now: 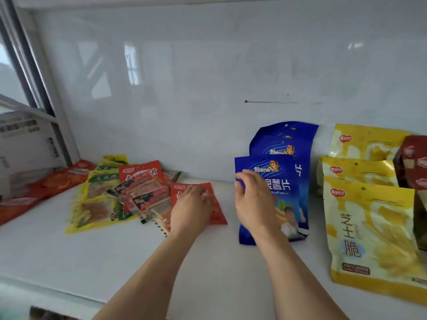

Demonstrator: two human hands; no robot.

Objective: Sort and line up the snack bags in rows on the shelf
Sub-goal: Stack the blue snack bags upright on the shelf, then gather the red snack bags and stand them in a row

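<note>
Snack bags of glossy plastic film sit on a white shelf [57, 255] against a shiny white back wall. Toward the shelf's right end, rows are formed: blue standing potato chip bags [288, 144] one behind another, running from mid-shelf back to the wall, and beside them a row of yellow standing bags [369, 227] running toward the front edge. Dark red bags [413, 158] stand at the far right, partly cut off. Toward the left end, a loose pile of flat red, yellow-green and orange packets [111, 195] lies unsorted near the wall.

The right hand [254, 204] grips the frontmost blue bag [286, 188], fingers curled over its upper left edge, holding it upright. The left hand [191, 211] rests on a flat red packet [215, 204] at the pile's right side, fingers bent down onto it; whether it pinches or only presses cannot be told.

These bags look light, puffy and crinkly, with slick surfaces that probably slide and tip easily. The sealed top edge or side seams seem the best hold; squeezing the middle risks crushing the contents.
</note>
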